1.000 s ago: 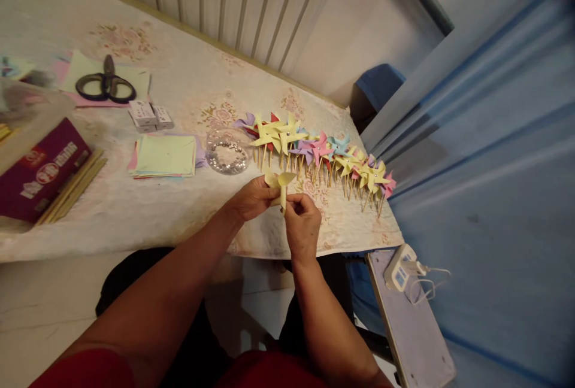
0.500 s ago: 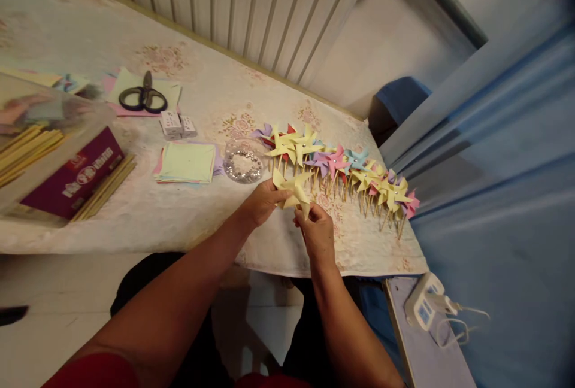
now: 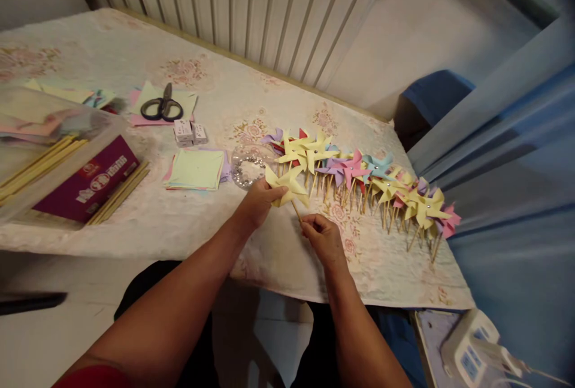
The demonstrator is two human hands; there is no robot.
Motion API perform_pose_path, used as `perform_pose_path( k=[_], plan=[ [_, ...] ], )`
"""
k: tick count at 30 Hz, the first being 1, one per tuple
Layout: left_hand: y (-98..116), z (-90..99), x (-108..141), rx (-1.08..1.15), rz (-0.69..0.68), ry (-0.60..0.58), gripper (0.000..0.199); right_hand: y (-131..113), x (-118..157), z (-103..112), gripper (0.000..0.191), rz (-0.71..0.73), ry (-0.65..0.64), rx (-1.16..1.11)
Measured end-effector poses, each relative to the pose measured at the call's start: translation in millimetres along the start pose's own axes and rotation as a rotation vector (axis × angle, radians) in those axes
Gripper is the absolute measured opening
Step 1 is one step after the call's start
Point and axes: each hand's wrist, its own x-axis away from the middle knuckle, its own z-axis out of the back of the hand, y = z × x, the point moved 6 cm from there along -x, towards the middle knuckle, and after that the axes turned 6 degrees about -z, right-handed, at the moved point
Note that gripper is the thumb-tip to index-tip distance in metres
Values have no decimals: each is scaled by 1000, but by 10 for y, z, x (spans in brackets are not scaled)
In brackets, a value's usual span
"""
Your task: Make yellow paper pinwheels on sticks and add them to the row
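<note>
A pale yellow paper pinwheel (image 3: 291,187) is held over the table's front part. My left hand (image 3: 258,201) pinches its paper blades from the left. The fingers of my right hand (image 3: 321,235) are closed on the lower end of its thin wooden stick (image 3: 297,209). Just behind my left hand lies a clear round dish (image 3: 248,167) of small shiny pieces, partly hidden by the pinwheel and hand. To the right, a long row of finished-looking pinwheels (image 3: 354,169) in yellow, pink, purple, blue and red lies on the flowered cloth.
Stacked paper squares (image 3: 197,167), small white boxes (image 3: 189,132) and black-handled scissors (image 3: 162,109) on more paper lie left of the dish. At the far left is a clear container (image 3: 27,215) with sticks and paper. A power strip (image 3: 469,349) sits lower right.
My right hand has moved down from the pinwheel's blades, and the stick now shows between them. The view has shifted, so the table items appear displaced.
</note>
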Motion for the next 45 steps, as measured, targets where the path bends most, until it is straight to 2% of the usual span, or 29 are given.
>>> perform_pose_path(
  k=[4, 8, 14, 18, 21, 24, 33, 38, 45],
  plan=[
    [-33, 27, -5, -32, 12, 26, 29, 72, -15, -18, 15, 30, -7, 25],
    [-38, -14, 2, -35, 35, -44, 37, 145, -61, 39, 17, -41, 12, -21],
    [-161, 76, 17, -95, 106, 32, 49, 379, -138, 88, 25, -197, 26, -263],
    [-217, 84, 40, -153, 153, 27, 52, 397, -146, 76, 28, -248, 29, -399],
    [-134, 82, 40, -254, 66, 49, 40, 362, -143, 71, 29, -264, 19, -418],
    [-37, 55, 32, -356, -67, 57, 39, 338, -142, 59, 29, -266, 2, -439],
    [82, -25, 97, -707, -333, 81, 12, 339, -121, -35, 31, -276, -48, -525],
    [115, -23, 123, -733, -383, 119, 7, 339, -124, -59, 28, -243, -57, -543],
    [114, -1, 123, -711, -369, 166, 6, 385, -134, -62, 26, -223, -79, -519]
  ],
)
